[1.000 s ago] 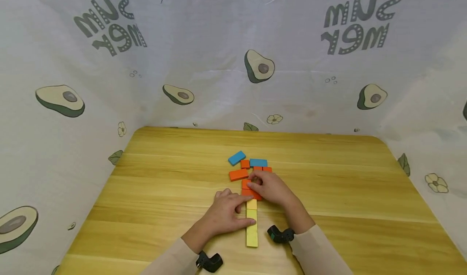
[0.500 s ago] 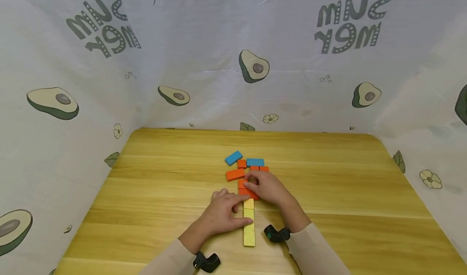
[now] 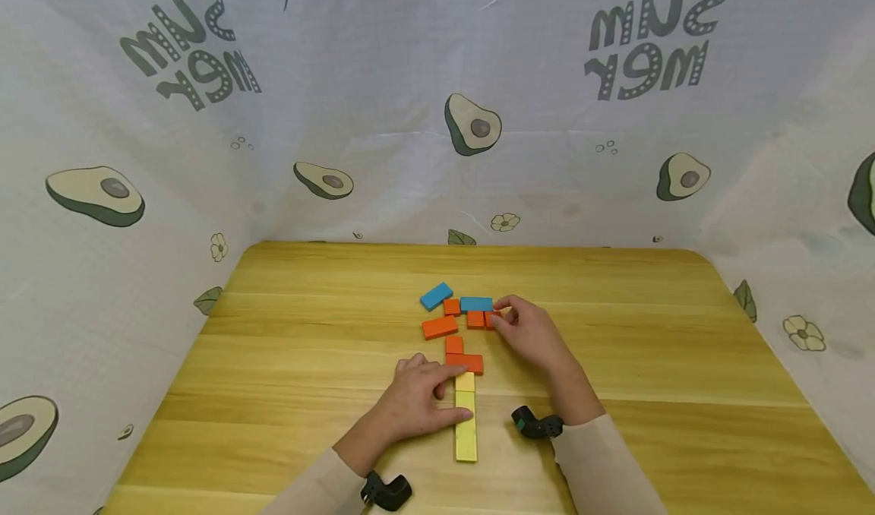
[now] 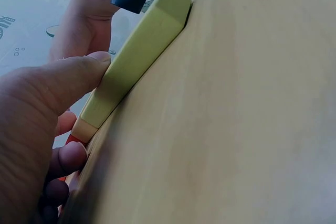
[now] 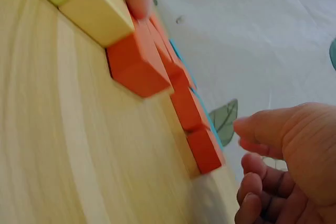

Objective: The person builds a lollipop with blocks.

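In the head view, a long yellow block (image 3: 466,435), a short pale-yellow block (image 3: 465,382) and an orange block (image 3: 472,364) lie end to end in a column. My left hand (image 3: 417,401) rests along their left side, thumb on the long yellow block and index fingertip at the orange one. A small orange square block (image 3: 454,345) sits just beyond. Farther up, my right hand (image 3: 533,336) reaches near the right-hand small orange block (image 5: 205,153), thumb and index parted. The right wrist view shows a gap between that hand and the block.
Another small orange block (image 3: 475,320) stands beside the right-hand one, below a blue block (image 3: 476,304). To the left are a tilted blue block (image 3: 436,296), an orange square (image 3: 452,307) and a slanted orange block (image 3: 440,327). A printed cloth (image 3: 383,105) hangs behind the wooden table (image 3: 307,333).
My right hand has left the small orange square block above the column and moved right and away, to the right-hand small orange block. The left hand stays on the column.
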A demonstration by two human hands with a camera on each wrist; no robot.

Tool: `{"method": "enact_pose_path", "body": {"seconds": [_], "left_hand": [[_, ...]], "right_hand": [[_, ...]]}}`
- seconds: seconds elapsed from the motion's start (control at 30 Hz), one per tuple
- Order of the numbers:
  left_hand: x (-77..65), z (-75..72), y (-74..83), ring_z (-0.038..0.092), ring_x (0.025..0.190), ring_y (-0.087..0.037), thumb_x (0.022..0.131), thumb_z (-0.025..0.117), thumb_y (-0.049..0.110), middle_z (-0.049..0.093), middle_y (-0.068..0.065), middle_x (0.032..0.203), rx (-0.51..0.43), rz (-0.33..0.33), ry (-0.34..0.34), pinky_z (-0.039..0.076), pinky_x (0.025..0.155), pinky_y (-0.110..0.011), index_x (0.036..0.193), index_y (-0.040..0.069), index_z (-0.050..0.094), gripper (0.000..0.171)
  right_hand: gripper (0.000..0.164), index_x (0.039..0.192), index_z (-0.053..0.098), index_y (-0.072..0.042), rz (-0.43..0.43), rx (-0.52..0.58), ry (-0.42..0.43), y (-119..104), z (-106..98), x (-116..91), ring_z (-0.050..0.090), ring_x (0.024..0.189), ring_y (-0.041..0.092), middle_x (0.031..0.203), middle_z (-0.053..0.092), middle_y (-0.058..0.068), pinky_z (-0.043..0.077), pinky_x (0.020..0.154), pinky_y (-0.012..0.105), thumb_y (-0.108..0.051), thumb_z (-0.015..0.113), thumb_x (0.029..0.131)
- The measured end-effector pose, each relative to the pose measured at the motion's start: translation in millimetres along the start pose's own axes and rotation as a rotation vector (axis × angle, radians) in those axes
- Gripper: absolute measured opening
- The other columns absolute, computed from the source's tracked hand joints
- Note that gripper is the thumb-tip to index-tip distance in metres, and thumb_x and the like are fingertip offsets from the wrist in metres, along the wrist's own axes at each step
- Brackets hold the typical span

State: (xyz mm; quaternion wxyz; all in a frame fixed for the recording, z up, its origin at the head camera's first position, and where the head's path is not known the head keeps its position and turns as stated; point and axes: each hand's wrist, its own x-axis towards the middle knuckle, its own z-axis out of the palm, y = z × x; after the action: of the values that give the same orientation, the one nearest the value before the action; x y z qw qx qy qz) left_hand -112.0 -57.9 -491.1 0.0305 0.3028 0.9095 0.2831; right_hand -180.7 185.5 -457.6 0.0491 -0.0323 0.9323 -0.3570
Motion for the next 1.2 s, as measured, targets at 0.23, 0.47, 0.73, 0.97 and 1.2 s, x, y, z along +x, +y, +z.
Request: {"method": "enact_pose_path", "body": {"seconds": [0.23,0.47,0.73,0.97,1.2], "left_hand": [[0.1,0.4,0.1,0.035,0.077,-0.005,0.084,0.074,0.064,0.047,0.017,0.072,-0.007,-0.010,-0.005,0.026,0.080,-0.028,0.137,0.030,0.066,0.063],[-0.1,1.0,-0.7,0.036,0.077,-0.005,0.083,0.074,0.065,0.047,0.017,0.073,-0.005,-0.011,-0.002,0.027,0.080,-0.029,0.136,0.030,0.066,0.063],[0.4,2.3,-1.7,0.035,0.077,-0.005,0.084,0.074,0.065,0.047,0.017,0.073,-0.008,-0.006,-0.002,0.026,0.080,-0.029,0.135,0.029,0.067,0.063],[0.8,1.2,-0.9,0.035,0.077,-0.005,0.084,0.073,0.065,0.046,0.017,0.072,-0.005,-0.007,-0.007,0.026,0.079,-0.029,0.135,0.030,0.067,0.063],[1.5,1.1,-0.8,0.035,0.077,-0.006,0.084,0.073,0.065,0.046,0.017,0.073,0.000,-0.012,-0.017,0.026,0.079,-0.028,0.136,0.030,0.067,0.063]], "right_hand": [[0.039,0.133,0.061,-0.009,0.023,-0.068,-0.081,13.3,-6.7,1.6,0.054,0.074,0.019,0.091,0.064,0.006,0.044,0.071,0.033,-0.028,0.067,0.099],[0.037,0.127,0.062,-0.009,0.028,-0.084,-0.091,11.9,-4.7,1.6,0.054,0.074,0.019,0.090,0.063,0.006,0.045,0.071,0.034,-0.027,0.070,0.097],[0.034,0.125,0.064,-0.009,0.022,-0.122,-0.093,11.1,-3.7,0.2,0.055,0.078,0.019,0.093,0.065,0.006,0.048,0.077,0.039,-0.025,0.072,0.096],[0.030,0.120,0.064,-0.010,0.013,-0.080,-0.140,10.5,-9.0,-1.8,0.054,0.075,0.018,0.090,0.062,0.005,0.043,0.071,0.032,-0.025,0.073,0.096],[0.030,0.119,0.064,-0.013,0.001,-0.038,-0.187,9.3,-13.2,-2.5,0.052,0.073,0.018,0.087,0.061,0.004,0.042,0.067,0.031,-0.024,0.075,0.094]]}}
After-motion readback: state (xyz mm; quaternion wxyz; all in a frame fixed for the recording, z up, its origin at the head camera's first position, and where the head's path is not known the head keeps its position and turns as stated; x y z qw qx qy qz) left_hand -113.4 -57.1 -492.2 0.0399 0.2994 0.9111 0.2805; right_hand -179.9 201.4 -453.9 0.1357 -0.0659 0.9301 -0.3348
